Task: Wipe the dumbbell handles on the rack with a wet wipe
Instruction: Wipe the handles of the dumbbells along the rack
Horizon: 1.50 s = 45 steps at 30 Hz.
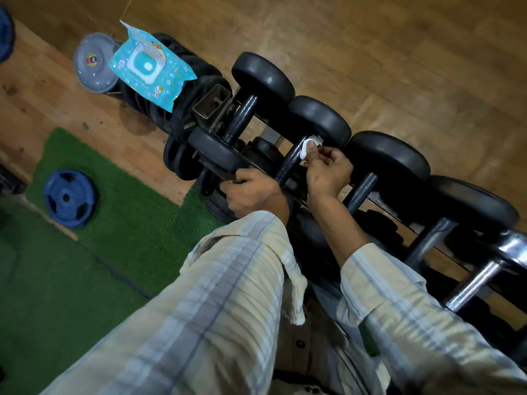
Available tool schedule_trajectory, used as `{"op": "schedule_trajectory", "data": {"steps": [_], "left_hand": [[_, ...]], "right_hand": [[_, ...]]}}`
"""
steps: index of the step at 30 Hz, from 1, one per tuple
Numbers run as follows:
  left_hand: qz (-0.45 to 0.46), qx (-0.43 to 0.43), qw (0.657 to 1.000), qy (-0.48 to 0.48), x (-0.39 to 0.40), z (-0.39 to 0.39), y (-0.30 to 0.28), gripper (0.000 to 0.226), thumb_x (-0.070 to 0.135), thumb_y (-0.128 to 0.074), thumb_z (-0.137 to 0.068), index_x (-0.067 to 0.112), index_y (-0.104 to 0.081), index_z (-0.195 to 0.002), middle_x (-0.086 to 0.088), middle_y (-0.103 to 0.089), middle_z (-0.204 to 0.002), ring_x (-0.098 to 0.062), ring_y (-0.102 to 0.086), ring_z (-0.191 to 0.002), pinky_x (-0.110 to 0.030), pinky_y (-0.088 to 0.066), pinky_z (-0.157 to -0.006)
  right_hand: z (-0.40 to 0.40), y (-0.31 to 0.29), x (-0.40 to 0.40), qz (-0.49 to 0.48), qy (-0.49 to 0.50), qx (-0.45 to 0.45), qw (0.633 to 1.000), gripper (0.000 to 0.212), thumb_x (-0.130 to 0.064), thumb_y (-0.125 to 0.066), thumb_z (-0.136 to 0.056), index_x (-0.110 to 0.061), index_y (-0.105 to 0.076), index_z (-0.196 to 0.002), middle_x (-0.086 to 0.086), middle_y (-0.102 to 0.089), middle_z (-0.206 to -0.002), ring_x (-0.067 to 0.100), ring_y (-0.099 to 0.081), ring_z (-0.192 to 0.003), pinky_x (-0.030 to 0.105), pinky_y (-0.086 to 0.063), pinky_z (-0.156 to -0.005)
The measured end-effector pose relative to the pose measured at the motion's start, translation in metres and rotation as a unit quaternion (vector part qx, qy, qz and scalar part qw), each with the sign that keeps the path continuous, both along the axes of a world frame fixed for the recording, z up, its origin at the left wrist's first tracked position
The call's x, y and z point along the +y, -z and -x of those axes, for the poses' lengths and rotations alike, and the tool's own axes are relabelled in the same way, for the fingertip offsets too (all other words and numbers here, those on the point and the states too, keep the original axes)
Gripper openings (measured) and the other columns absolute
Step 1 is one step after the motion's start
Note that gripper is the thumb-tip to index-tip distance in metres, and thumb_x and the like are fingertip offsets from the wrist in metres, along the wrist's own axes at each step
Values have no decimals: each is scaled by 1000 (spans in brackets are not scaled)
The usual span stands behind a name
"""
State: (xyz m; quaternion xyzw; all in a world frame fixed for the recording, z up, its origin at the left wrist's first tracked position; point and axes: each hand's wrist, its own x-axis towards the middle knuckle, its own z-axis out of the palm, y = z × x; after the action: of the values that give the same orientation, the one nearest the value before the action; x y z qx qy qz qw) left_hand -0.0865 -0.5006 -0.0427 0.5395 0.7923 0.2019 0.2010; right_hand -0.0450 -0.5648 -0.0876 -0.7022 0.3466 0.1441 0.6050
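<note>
White wet wipe (309, 146) on dumbbell handle (288, 163)

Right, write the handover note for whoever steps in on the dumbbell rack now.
Right hand: pinches the wet wipe against the far end of the second dumbbell handle, next to its far head.
Left hand: grips the rack's front rail by that dumbbell's near end.
Wipes pack: flap open, lying on the stacked plates at the rack's end.
Done: cannot tell which handles are already clean.
Left: finish this handle; the handles further right look untouched.
</note>
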Motion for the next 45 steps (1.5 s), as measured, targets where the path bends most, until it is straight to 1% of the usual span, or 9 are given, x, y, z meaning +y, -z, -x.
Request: {"op": "schedule_trajectory", "data": {"steps": [7, 9, 13, 21, 23, 31, 36, 41, 45], "left_hand": [[21, -7, 1000, 6, -1, 0, -3, 27, 27, -50, -93, 5, -65, -95, -19, -72, -94, -41, -62, -91, -41, -37, -76], [22, -2, 1000, 8, -1, 1, -2, 27, 29, -50, -92, 7, -65, -95, -19, -72, -95, -41, -62, -91, -41, -39, -75], [15, 14, 1000, 11, -3, 1, -4, 27, 29, -49, -93, 8, -66, -95, -17, -73, -94, -40, -63, -90, -40, -31, -71], [16, 23, 1000, 10, -3, -1, -5, 27, 28, -49, -92, 7, -66, -95, -18, -72, -92, -41, -63, -88, -41, -34, -72], [12, 24, 1000, 5, -3, -1, -5, 27, 28, -50, -92, 6, -66, -93, -18, -73, -91, -41, -63, -86, -41, -34, -72], [-8, 22, 1000, -2, -5, -3, -6, 24, 23, -52, -91, 4, -67, -90, -18, -72, -86, -38, -61, -87, -37, -26, -71], [31, -2, 999, -5, -2, 1, -2, 27, 26, -47, -92, 4, -63, -95, -19, -71, -92, -38, -59, -93, -36, -24, -69], [25, -21, 999, -1, 0, 2, 2, 27, 28, -47, -89, 5, -61, -94, -17, -70, -92, -41, -64, -86, -38, -43, -70], [47, -55, 997, 3, 0, 6, 2, 31, 31, -42, -88, 7, -59, -99, -17, -68, -96, -41, -63, -88, -42, -50, -75]], "right_hand": [[-14, 5, -1, -112, 2, 114, 987, 32, -8, -66, -87, -17, -63, -57, 1, -64, -61, 16, -57, -60, 34, -49, -63], [-20, 5, -4, -162, 23, 157, 974, 27, 7, -54, -81, -15, -59, -65, 7, -57, -65, 18, -50, -59, 32, -41, -61], [-25, 7, -5, -227, 45, 195, 953, 32, 12, -52, -82, -8, -62, -104, 12, -61, -79, 21, -59, -66, 33, -56, -59], [-24, 8, -10, -390, -8, 250, 886, 36, 5, -32, -91, -6, -65, -95, 15, -78, -88, 24, -73, -87, 40, -52, -96], [-25, 14, -12, -401, -41, 256, 879, 41, 6, -30, -90, -8, -67, -100, 16, -77, -99, 24, -71, -94, 36, -54, -90], [-4, 31, -13, -304, -273, 263, 874, 44, 19, -37, -85, -8, -69, -99, 10, -68, -94, 14, -57, -73, 19, -45, -51], [-2, 23, -20, -277, -288, 248, 883, 33, 17, -48, -88, -4, -72, -94, 12, -68, -91, 11, -58, -67, 17, -45, -52], [1, 9, -37, -188, -317, 227, 902, 9, 3, -75, -85, -3, -75, -92, 15, -72, -92, 16, -64, -72, 22, -55, -61], [-4, -6, -46, -127, -384, 185, 895, 20, -4, -83, -81, 2, -78, -99, 16, -77, -89, 16, -67, -69, 24, -57, -64]]}}
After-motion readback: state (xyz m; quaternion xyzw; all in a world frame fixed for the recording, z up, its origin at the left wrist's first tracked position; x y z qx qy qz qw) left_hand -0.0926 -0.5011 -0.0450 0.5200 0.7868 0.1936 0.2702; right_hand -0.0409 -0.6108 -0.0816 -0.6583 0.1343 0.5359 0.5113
